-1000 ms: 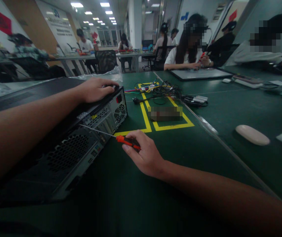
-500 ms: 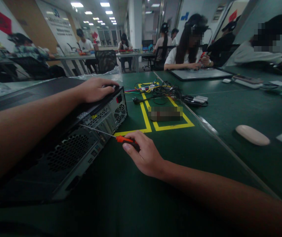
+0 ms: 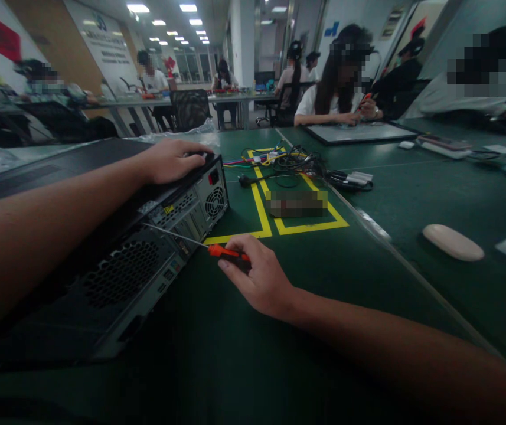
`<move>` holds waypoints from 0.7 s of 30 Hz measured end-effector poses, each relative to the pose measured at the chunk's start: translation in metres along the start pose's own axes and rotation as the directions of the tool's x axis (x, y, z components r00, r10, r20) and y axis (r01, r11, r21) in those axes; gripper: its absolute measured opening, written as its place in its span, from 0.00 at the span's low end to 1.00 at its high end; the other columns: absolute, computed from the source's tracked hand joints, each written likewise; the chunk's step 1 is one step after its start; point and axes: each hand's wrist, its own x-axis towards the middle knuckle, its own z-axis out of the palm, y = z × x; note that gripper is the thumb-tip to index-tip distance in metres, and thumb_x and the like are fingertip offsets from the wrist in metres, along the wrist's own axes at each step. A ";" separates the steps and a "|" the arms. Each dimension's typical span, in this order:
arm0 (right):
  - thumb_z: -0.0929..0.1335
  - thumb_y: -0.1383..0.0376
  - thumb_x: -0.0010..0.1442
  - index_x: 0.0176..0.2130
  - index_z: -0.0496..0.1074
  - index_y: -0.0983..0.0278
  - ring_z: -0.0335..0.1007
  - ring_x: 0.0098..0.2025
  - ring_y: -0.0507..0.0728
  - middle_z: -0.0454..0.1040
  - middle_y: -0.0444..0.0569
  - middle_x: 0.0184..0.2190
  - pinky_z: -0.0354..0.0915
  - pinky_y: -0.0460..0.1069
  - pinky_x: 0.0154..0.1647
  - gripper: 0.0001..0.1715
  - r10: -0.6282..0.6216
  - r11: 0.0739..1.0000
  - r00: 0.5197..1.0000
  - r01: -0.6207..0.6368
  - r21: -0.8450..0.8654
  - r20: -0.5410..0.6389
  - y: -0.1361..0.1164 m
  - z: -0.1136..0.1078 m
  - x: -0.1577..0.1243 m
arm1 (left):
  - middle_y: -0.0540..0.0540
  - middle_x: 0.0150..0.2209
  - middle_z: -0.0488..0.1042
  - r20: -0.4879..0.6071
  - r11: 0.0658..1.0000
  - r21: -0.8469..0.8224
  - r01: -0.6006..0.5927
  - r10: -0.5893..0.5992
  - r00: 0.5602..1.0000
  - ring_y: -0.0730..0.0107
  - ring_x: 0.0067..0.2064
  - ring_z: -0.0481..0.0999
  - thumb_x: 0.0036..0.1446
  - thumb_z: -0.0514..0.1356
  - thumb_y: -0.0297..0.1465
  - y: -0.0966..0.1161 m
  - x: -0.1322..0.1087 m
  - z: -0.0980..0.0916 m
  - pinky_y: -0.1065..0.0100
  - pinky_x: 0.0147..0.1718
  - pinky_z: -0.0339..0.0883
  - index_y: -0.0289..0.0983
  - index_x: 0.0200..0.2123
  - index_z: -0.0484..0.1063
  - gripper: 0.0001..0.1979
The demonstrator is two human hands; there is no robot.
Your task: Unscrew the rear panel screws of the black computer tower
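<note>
A black desktop computer case (image 3: 75, 154) lies on the green table at the left, its rear panel turned toward me. My left hand (image 3: 176, 160) rests on top of the case near its far rear corner, fingers stretched along the surface and holding nothing. In my right hand (image 3: 259, 274) is an orange and black screwdriver (image 3: 222, 251), gripped by the handle. Its long thin shaft reaches left to the rear panel, and the tip meets the panel's upper edge below a white label. Any screw at the tip is too small to make out.
Beyond the case lie bundled cables (image 3: 299, 162) and a blurred-out object (image 3: 297, 204) inside yellow tape lines. A pinkish oval case (image 3: 453, 242) sits at the right. Across the table, a person works over a flat panel (image 3: 361, 132). Clear plastic wrap (image 3: 191, 134) lies behind the case.
The screwdriver handle has turned a little in my right hand, and my thumb and fingers have shifted slightly on it. My left hand and the computer case stay in place.
</note>
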 end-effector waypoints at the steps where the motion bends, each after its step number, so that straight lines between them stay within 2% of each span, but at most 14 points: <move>1: 0.73 0.60 0.78 0.52 0.73 0.57 0.82 0.51 0.62 0.84 0.51 0.50 0.76 0.57 0.54 0.07 0.012 1.000 1.000 -0.012 -0.002 0.005 0.000 0.000 0.000 | 0.38 0.78 0.79 -0.003 1.000 0.000 -0.003 0.003 1.000 0.43 0.73 0.79 0.77 0.50 0.47 0.000 0.000 0.000 0.47 0.78 0.66 0.33 0.80 0.77 0.40; 4: 0.74 0.59 0.78 0.52 0.73 0.57 0.82 0.50 0.61 0.84 0.51 0.50 0.75 0.57 0.54 0.08 0.033 0.999 0.999 -0.033 -0.004 0.009 -0.001 0.000 0.000 | 0.37 0.78 0.79 -0.006 1.000 0.006 -0.002 0.002 1.000 0.45 0.73 0.79 0.78 0.49 0.47 0.001 -0.001 0.000 0.47 0.78 0.67 0.33 0.80 0.77 0.40; 8: 0.74 0.58 0.78 0.52 0.74 0.57 0.82 0.50 0.62 0.84 0.51 0.50 0.75 0.57 0.54 0.09 0.048 0.999 0.999 -0.048 -0.005 0.010 -0.001 0.000 0.000 | 0.33 0.79 0.78 0.010 1.000 0.010 0.000 0.000 1.000 0.40 0.74 0.79 0.77 0.48 0.47 0.002 0.000 -0.001 0.44 0.78 0.66 0.31 0.81 0.76 0.41; 17: 0.74 0.58 0.77 0.53 0.75 0.57 0.81 0.48 0.61 0.84 0.50 0.49 0.75 0.56 0.51 0.09 0.054 0.999 0.999 -0.054 -0.008 0.009 -0.002 -0.001 0.000 | 0.40 0.76 0.81 -0.020 1.000 0.005 -0.023 0.023 1.000 0.42 0.72 0.80 0.76 0.50 0.50 -0.006 0.003 0.002 0.47 0.77 0.67 0.37 0.80 0.78 0.41; 21: 0.74 0.57 0.77 0.53 0.75 0.57 0.81 0.47 0.61 0.85 0.50 0.49 0.74 0.56 0.50 0.10 0.059 0.998 0.998 -0.059 -0.006 0.010 -0.001 0.000 0.000 | 0.36 0.77 0.80 -0.008 1.000 0.012 -0.011 0.011 1.000 0.39 0.72 0.80 0.75 0.50 0.49 -0.005 0.003 0.002 0.45 0.77 0.67 0.33 0.80 0.78 0.42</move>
